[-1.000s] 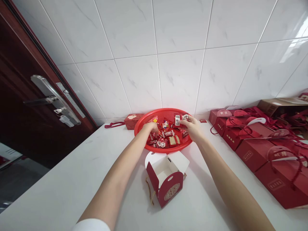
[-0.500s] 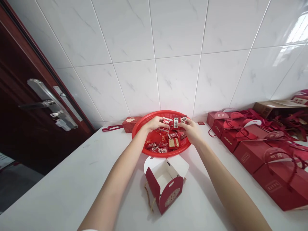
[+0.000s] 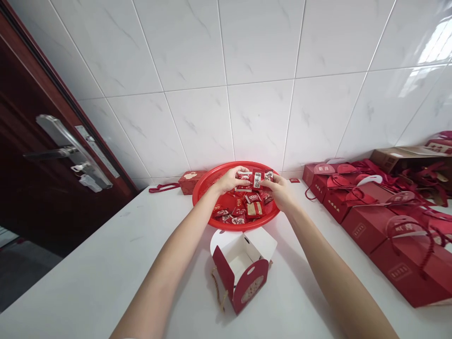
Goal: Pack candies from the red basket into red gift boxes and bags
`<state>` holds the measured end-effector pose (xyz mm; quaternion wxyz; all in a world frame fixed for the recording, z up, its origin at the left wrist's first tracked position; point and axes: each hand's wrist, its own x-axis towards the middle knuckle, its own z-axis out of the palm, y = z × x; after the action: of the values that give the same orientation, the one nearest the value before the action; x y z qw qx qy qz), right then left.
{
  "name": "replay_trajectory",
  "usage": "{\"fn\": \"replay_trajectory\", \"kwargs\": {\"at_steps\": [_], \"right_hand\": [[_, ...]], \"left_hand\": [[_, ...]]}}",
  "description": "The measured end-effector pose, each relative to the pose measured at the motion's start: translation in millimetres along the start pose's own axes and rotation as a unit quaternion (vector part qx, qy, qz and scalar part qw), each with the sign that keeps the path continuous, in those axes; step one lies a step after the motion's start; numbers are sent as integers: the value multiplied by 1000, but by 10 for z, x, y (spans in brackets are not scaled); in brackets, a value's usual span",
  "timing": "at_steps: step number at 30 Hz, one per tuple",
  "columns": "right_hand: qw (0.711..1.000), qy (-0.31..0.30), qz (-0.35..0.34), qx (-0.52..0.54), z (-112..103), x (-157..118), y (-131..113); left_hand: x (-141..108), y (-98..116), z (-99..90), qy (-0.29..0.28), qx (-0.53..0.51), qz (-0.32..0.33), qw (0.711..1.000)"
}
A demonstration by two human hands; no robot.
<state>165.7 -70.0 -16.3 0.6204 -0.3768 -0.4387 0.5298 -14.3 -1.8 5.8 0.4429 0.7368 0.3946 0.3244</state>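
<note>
Two hands [image 3: 229, 181] hold packets [image 3: 258, 179] over one red basket [image 3: 204, 190].

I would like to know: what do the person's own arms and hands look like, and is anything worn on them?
The left hand and right hand wear no gloves. The left forearm and right forearm are bare, with no watch or bracelet visible. I see no ring, but the fingers are small and partly hidden.
</note>
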Motion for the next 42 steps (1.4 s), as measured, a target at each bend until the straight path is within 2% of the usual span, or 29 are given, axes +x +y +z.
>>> {"fn": "replay_trajectory", "kwargs": {"at_steps": [2, 5, 9, 14, 17, 19, 21, 26, 32, 34, 36, 39, 42], "right_hand": [[1000, 1, 0, -4, -1, 2, -2], [1000, 5, 2, 0, -1, 2, -5], [1000, -3, -5, 7, -3, -2, 5], [1000, -7, -12, 0, -13, -1, 31], [1000, -4, -11, -8, -16, -2, 28], [1000, -7, -8, -13, -13, -5, 20], [1000, -10, -7, -15, -7, -6, 14], [1000, -3, -2, -22, 0, -13, 12], [1000, -10, 2, -21, -2, -32, 9], [1000, -15, 3, -22, -1, -36, 10], [999, -16, 5, -27, -3, -36, 13], [999, -18, -7, -32, -12, -26, 23], [999, -20, -13, -38, -21, -11, 35]], "left_hand": [[12, -46, -21, 13, 99, -36, 994], [17, -131, -63, -5, 250, -126, 960], [8, -211, -120, -48, 302, -193, 932], [8, -172, -103, -63, 319, -169, 930], [-10, -112, -39, -147, 307, -190, 921], [-31, -83, 8, -217, 300, -229, 900], [-48, -66, 49, -257, 319, -259, 875], [-39, -74, 111, -255, 397, -249, 846], [1, -202, 86, -274, 404, -302, 819], [14, -257, 69, -294, 414, -285, 813], [29, -290, 67, -331, 435, -270, 792], [39, -269, 99, -358, 466, -274, 761], [19, -177, 149, -341, 498, -285, 745]]}}
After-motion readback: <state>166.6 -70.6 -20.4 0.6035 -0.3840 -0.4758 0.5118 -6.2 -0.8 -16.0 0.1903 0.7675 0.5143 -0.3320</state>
